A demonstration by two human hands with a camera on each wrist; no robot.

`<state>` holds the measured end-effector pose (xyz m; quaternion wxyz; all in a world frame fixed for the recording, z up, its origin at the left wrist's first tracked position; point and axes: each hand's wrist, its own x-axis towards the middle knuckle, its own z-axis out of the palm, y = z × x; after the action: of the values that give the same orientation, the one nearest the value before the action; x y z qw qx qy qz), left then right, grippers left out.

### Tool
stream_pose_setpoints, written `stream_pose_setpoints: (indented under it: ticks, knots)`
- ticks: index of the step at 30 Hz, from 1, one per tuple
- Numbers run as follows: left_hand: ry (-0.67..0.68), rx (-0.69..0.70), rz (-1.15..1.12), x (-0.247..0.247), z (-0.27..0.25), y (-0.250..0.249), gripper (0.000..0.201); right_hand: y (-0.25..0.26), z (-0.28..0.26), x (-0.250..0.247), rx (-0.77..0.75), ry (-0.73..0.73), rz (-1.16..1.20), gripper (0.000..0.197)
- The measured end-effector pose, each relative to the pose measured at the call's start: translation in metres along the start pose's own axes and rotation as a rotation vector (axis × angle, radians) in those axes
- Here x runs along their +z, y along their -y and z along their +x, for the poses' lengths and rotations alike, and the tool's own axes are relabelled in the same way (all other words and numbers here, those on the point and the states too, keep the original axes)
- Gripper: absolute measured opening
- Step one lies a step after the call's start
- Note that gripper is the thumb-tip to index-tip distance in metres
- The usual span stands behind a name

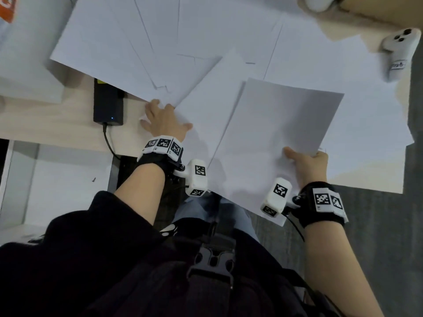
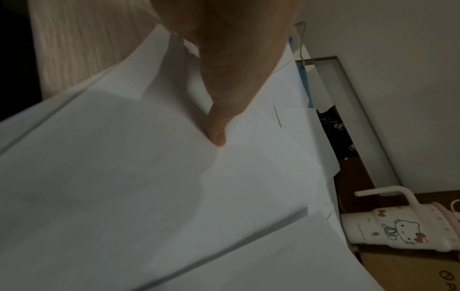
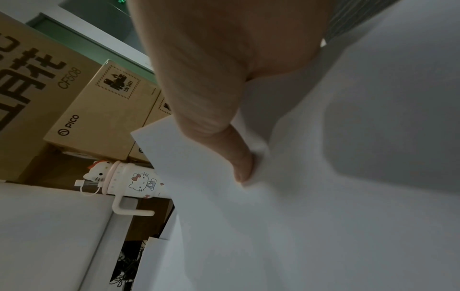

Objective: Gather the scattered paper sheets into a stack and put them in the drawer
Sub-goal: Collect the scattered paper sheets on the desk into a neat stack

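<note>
Several white paper sheets (image 1: 142, 42) lie scattered and overlapping on the light wood desk (image 1: 57, 115). My right hand (image 1: 304, 156) grips a small stack of sheets (image 1: 281, 129) at its near edge, lifted above the others. Its thumb (image 3: 239, 155) lies on top and its fingers are hidden beneath. My left hand (image 1: 164, 117) rests with spread fingers on the loose sheets at the desk's near edge, and its thumb (image 2: 216, 128) presses a crease into the paper. Below the desk edge at the left, a white open compartment (image 1: 57, 186) looks like the drawer.
A black power adapter (image 1: 107, 104) with its cable sits left of my left hand. White controllers lie at the right edge (image 1: 398, 49) and the top (image 1: 318, 3). A Hello Kitty cup (image 3: 132, 181) and cardboard boxes (image 3: 99, 110) stand at the back.
</note>
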<state>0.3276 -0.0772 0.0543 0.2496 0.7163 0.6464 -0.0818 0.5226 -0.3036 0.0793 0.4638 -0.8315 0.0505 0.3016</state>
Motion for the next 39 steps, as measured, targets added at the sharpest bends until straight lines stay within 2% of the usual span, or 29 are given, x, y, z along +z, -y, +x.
stream_pose_setpoints:
  ticks: [2,4,8,11,15,18,22,24,27,28,29,33,35,39]
  knots:
    - [-0.045,-0.036,-0.019,-0.003,0.000,-0.002,0.075,-0.002,0.001,0.001,0.004,-0.012,-0.021,0.017]
    - [-0.069,-0.074,-0.019,-0.006,0.001,-0.003,0.088,-0.003,0.002,0.001,-0.002,-0.014,-0.021,0.018]
    - [0.008,-0.062,-0.061,-0.008,0.001,-0.006,0.091,-0.003,0.003,0.001,0.003,-0.018,-0.022,0.020]
    - [0.067,0.011,-0.084,-0.014,-0.001,-0.008,0.076,-0.004,0.005,0.000,0.005,-0.014,-0.027,0.020]
    - [0.128,0.133,-0.209,-0.018,-0.001,-0.008,0.040,-0.003,0.010,-0.001,0.040,0.006,-0.030,0.018]
    - [0.172,0.145,-0.320,-0.020,-0.003,-0.016,0.035,-0.002,0.011,-0.001,0.061,0.023,-0.044,0.019]
    - [0.164,0.127,-0.272,-0.018,-0.009,-0.029,0.048,0.000,0.013,-0.001,0.067,0.034,-0.065,0.019]
    - [0.190,0.096,-0.324,-0.014,-0.013,-0.033,0.056,0.000,0.015,-0.002,0.077,0.030,-0.080,0.021]
    - [0.244,0.065,-0.407,-0.008,-0.018,-0.040,0.082,-0.003,0.020,-0.004,0.088,0.023,-0.105,0.025]
    - [0.269,0.080,-0.395,-0.006,-0.020,-0.042,0.084,-0.003,0.021,-0.004,0.093,0.024,-0.113,0.026]
    - [0.288,0.109,-0.368,-0.004,-0.021,-0.045,0.079,-0.004,0.023,-0.005,0.097,0.027,-0.114,0.027]
    - [0.301,0.218,-0.281,0.002,-0.027,-0.055,0.038,-0.003,0.026,-0.008,0.113,0.033,-0.109,0.030]
    - [0.282,0.233,-0.255,0.002,-0.032,-0.058,0.031,0.000,0.026,-0.010,0.116,0.042,-0.097,0.031]
    - [0.222,0.211,-0.263,-0.011,-0.041,-0.054,0.033,0.013,0.027,-0.015,0.125,0.103,-0.055,0.026]
